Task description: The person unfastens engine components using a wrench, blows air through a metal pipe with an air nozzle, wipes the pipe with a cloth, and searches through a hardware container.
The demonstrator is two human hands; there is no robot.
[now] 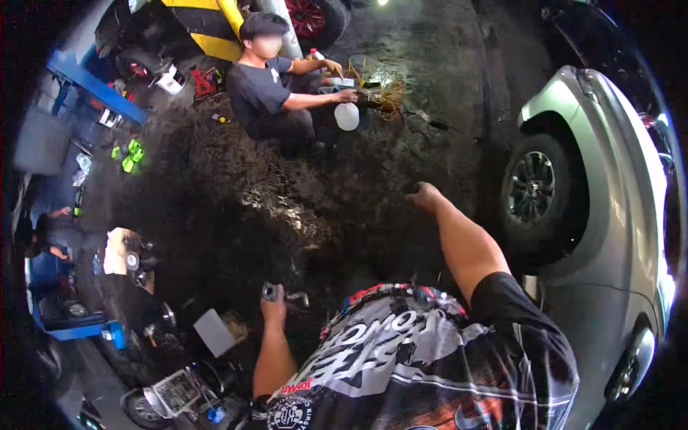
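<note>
My left hand (273, 307), low in the middle, is closed on a metal part (270, 291) with an opening in its top; a shiny curved metal piece (297, 299) sticks out beside it. My right hand (425, 197) is held out over the dark floor, fingers curled; whether anything is in them is too small to tell. It is nearest the silver vehicle's front wheel (530, 186) on the right. Up ahead a co-worker (261, 100) in a dark shirt squats, with hands at some yellowish cords (387, 100) and small items, beside a white jug (346, 117).
The silver vehicle (616, 201) fills the right side. At left are blue lift beams (100, 86), another person (32, 229), a cardboard piece (117, 249), a grey board (213, 332) and a wheeled item (172, 401). A yellow-black post (208, 39) stands behind the co-worker.
</note>
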